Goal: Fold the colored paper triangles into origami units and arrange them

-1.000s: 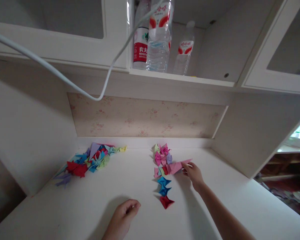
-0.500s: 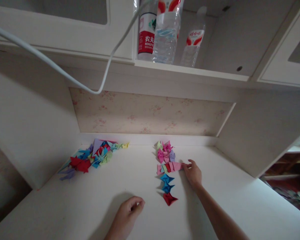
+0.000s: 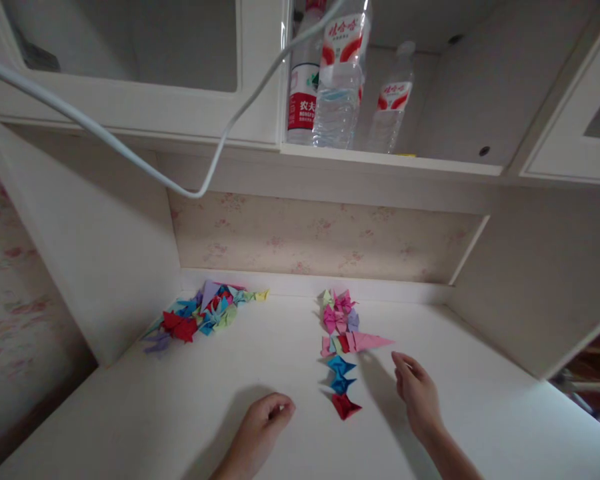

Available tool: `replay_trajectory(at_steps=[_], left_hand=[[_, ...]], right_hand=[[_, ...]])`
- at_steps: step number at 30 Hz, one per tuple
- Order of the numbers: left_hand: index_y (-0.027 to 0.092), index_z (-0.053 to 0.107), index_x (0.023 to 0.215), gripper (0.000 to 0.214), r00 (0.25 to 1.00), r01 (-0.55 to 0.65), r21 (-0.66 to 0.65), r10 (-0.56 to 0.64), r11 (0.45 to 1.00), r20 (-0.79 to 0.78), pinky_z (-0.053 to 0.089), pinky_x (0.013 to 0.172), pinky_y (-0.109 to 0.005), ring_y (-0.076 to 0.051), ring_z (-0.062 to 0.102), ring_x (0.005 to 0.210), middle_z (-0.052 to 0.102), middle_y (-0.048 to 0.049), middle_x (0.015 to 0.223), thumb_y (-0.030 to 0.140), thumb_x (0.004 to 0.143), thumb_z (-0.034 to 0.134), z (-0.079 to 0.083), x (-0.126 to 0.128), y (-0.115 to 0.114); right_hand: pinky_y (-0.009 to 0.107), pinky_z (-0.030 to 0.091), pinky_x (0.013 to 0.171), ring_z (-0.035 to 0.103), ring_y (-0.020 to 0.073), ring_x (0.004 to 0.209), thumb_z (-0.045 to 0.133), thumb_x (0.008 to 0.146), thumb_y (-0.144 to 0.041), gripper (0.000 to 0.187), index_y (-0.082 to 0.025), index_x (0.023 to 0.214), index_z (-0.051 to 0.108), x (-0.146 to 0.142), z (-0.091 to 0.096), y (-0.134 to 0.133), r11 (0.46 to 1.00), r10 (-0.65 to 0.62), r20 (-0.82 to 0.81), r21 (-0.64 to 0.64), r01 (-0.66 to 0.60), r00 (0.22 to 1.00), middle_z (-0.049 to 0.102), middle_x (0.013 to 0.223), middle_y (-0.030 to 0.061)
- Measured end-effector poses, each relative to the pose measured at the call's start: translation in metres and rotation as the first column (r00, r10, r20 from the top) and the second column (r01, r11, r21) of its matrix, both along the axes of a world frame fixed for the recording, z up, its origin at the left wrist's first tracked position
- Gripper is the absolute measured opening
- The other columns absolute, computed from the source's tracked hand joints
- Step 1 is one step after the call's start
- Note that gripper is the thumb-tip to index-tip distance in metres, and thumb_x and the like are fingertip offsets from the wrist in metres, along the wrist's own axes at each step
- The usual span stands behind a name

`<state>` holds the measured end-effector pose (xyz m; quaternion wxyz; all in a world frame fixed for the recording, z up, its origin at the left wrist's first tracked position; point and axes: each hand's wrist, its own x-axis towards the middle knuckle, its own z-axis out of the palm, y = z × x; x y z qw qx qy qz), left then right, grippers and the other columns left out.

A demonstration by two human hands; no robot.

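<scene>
My right hand (image 3: 416,395) hovers over the white tabletop, fingers extended and slightly bent, with nothing held. Its fingertips are just short of the pointed end of a pink origami piece (image 3: 367,342). That piece lies in a sideways row with red, green and pink ones. Behind the row sits a cluster of pink, green and purple origami (image 3: 336,317). Towards me, two blue origami pieces (image 3: 341,375) and a red origami piece (image 3: 346,406) form a column. Loosely curled, my left hand (image 3: 261,427) is near the front, thumb against forefinger, with nothing visible in it.
A mixed origami pile (image 3: 205,315) lies at the back left of the white table (image 3: 145,413). Overhead, a shelf (image 3: 440,165) holds plastic bottles (image 3: 336,110). A white cable (image 3: 130,157) hangs across the upper left. Side panels bound the table.
My right hand has let go of the pink origami piece's tip and drawn back to the right and towards me. My left hand is nearly still. The view has tilted up slightly.
</scene>
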<state>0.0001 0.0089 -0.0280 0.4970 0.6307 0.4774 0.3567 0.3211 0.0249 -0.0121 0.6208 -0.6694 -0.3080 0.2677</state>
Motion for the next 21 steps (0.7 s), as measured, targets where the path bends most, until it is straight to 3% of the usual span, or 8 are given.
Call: replay_trajectory(at_steps=[2,4,8,13,15,17,19,21], left_hand=[[0.015,0.067,0.079,0.034,1.0,-0.017,-0.006,0.017,1.0,0.003,0.035,0.065,-0.024,-0.016,0.047,0.07,0.055,-0.0002,0.069,0.047,0.08,0.055,0.003,0.0,0.0],[0.016,0.067,0.078,0.032,0.999,-0.037,-0.021,0.037,0.999,0.004,0.035,0.065,-0.024,-0.015,0.047,0.069,0.054,0.0006,0.068,0.045,0.079,0.056,0.007,0.0,-0.002],[0.016,0.065,0.074,0.032,0.997,-0.077,-0.049,0.077,0.996,-0.014,0.031,0.057,-0.022,-0.012,0.04,0.059,0.048,0.0029,0.064,0.047,0.079,0.057,0.014,0.003,-0.009],[0.017,0.063,0.076,0.037,0.99,-0.139,-0.118,0.138,0.983,-0.016,0.022,0.044,-0.022,-0.008,0.03,0.044,0.041,0.0061,0.055,0.054,0.077,0.056,0.007,0.001,-0.012],[0.017,0.064,0.076,0.038,0.981,-0.193,-0.091,0.191,0.977,-0.033,0.026,0.044,-0.021,-0.01,0.036,0.044,0.046,0.0049,0.054,0.055,0.075,0.058,0.006,-0.009,0.002],[0.017,0.066,0.075,0.036,0.957,-0.27,0.06,0.275,0.961,-0.097,0.037,0.053,-0.021,-0.014,0.052,0.059,0.058,-0.0001,0.065,0.052,0.075,0.058,0.013,-0.027,0.027],[0.017,0.067,0.083,0.035,0.86,-0.364,0.234,0.422,0.902,-0.288,0.042,0.061,-0.022,-0.018,0.059,0.073,0.066,-0.0036,0.079,0.047,0.081,0.05,0.028,-0.052,0.062],[0.018,0.066,0.094,0.034,0.696,-0.424,0.309,0.525,0.851,-0.491,0.043,0.063,-0.024,-0.019,0.061,0.073,0.068,-0.0047,0.085,0.041,0.084,0.043,0.047,-0.081,0.1]], right_hand=[[0.02,0.021,0.041,0.031,0.007,0.044,0.071,0.066,-0.055,0.049,-0.016,0.095,0.064,-0.013,0.002,-0.02,0.997,0.064,-0.207,0.058,-0.053,0.976,0.037,0.053,-0.0088],[0.019,0.018,0.04,0.027,0.006,0.044,0.073,0.066,-0.052,0.045,-0.017,0.092,0.063,-0.026,0.003,-0.035,0.991,0.114,-0.286,0.099,-0.089,0.951,0.033,0.052,-0.0099],[0.02,0.02,0.041,0.029,0.0076,0.045,0.072,0.066,-0.054,0.045,-0.017,0.091,0.064,-0.045,-0.001,-0.045,0.991,0.131,-0.276,0.075,-0.115,0.952,0.036,0.05,-0.009],[0.023,0.032,0.048,0.042,0.012,0.054,0.072,0.062,-0.056,0.045,-0.016,0.084,0.067,-0.052,-0.01,-0.041,0.977,0.21,-0.171,0.007,-0.212,0.963,0.057,0.061,-0.0028],[0.023,0.031,0.048,0.041,0.0121,0.054,0.07,0.064,-0.057,0.045,-0.016,0.085,0.067,-0.05,-0.014,-0.039,0.972,0.232,-0.172,-0.009,-0.237,0.957,0.056,0.06,-0.003],[0.023,0.027,0.045,0.037,0.0115,0.051,0.068,0.066,-0.058,0.047,-0.016,0.087,0.067,-0.047,-0.017,-0.037,0.97,0.234,-0.201,-0.018,-0.243,0.951,0.053,0.057,-0.0038],[0.024,0.024,0.044,0.035,0.0108,0.048,0.068,0.066,-0.058,0.047,-0.016,0.088,0.067,-0.046,-0.018,-0.035,0.968,0.24,-0.213,-0.018,-0.249,0.947,0.053,0.056,-0.004],[0.024,0.026,0.044,0.037,0.011,0.048,0.069,0.064,-0.058,0.046,-0.016,0.085,0.067,-0.046,-0.018,-0.033,0.97,0.238,-0.206,-0.005,-0.244,0.949,0.056,0.057,-0.0033]])
